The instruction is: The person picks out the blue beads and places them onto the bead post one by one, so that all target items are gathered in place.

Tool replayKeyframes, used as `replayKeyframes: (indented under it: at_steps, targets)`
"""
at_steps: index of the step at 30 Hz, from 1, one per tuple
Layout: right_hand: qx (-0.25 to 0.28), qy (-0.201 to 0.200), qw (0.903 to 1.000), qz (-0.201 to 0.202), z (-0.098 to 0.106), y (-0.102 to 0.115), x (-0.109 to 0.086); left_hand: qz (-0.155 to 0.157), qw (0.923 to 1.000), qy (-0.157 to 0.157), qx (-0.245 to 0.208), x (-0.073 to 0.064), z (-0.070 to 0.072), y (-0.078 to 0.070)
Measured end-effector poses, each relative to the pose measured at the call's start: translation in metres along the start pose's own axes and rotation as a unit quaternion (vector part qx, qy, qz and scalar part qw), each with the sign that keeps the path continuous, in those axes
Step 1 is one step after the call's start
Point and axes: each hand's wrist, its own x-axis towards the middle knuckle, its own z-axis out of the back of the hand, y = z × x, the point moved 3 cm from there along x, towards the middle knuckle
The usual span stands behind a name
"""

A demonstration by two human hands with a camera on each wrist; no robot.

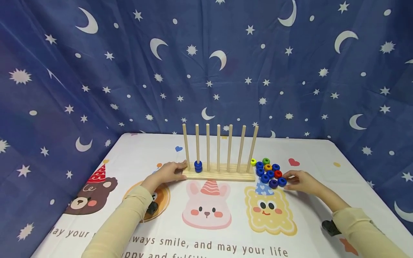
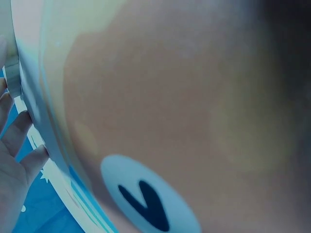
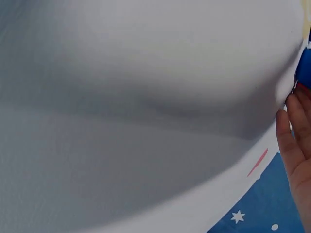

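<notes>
A wooden peg stand point(image 1: 222, 176) with several upright dowels stands on the table; two blue rings point(image 1: 198, 166) are stacked on its second dowel from the left. My left hand point(image 1: 168, 172) grips the left end of the base between thumb and fingers. In the left wrist view, the hand's fingers point(image 2: 17, 133) show by the end of the wood point(image 2: 12, 77). At the right end, my right hand point(image 1: 300, 181) has its fingertips at the nearest blue ring point(image 1: 282, 182), which lies flat. In the right wrist view, fairly straight fingers point(image 3: 291, 145) reach towards a blue ring point(image 3: 304, 68).
Loose rings lie clustered right of the stand: several blue, a red ring point(image 1: 278, 174), an orange ring point(image 1: 268, 167), a green ring point(image 1: 266, 161), a yellow ring point(image 1: 253, 162) and a purple ring point(image 1: 273, 184). A printed white cloth point(image 1: 238, 215) covers the table; a blue curtain point(image 1: 206, 64) hangs behind.
</notes>
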Motion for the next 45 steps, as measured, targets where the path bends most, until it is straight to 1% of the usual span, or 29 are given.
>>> replayKeyframes:
  at_steps: [3, 6, 11, 18, 23, 27, 31, 34, 40, 45]
  targets:
    - [-0.009, -0.01, 0.9996, -0.025, 0.0, 0.001, 0.0, -0.006, 1.0, -0.003, 0.001, 0.001, 0.003, -0.002]
    - [-0.022, -0.019, 0.9987, -0.041, 0.0, 0.002, 0.0, -0.01, 1.0, -0.002, 0.0, 0.003, 0.003, -0.003]
    - [-0.031, -0.029, 0.9978, -0.051, -0.002, 0.006, 0.001, 0.006, 0.9999, 0.005, -0.007, 0.003, 0.0, 0.0]
    - [-0.043, -0.031, 0.9966, -0.064, -0.007, 0.007, 0.004, -0.003, 1.0, 0.002, -0.005, -0.001, 0.0, 0.002]
    - [-0.058, -0.027, 0.9964, -0.056, -0.007, 0.01, 0.006, -0.005, 1.0, -0.003, 0.0, -0.001, 0.002, 0.002]
    - [-0.066, -0.025, 0.9965, -0.045, -0.005, 0.011, 0.006, 0.0, 1.0, 0.003, -0.004, 0.0, 0.0, 0.002]
    - [-0.06, -0.021, 0.9976, -0.029, -0.003, 0.01, 0.005, -0.002, 1.0, 0.003, -0.002, 0.0, -0.001, 0.002]
    - [-0.051, -0.017, 0.9982, -0.028, -0.003, 0.008, 0.005, -0.003, 1.0, 0.0, -0.002, 0.001, 0.0, 0.002]
    - [-0.042, -0.015, 0.999, -0.008, 0.001, 0.009, 0.005, -0.005, 1.0, 0.001, 0.001, 0.002, 0.002, 0.0]
    - [-0.024, -0.008, 0.9997, -0.004, 0.003, 0.009, 0.005, 0.006, 1.0, 0.002, -0.006, -0.001, 0.0, -0.001]
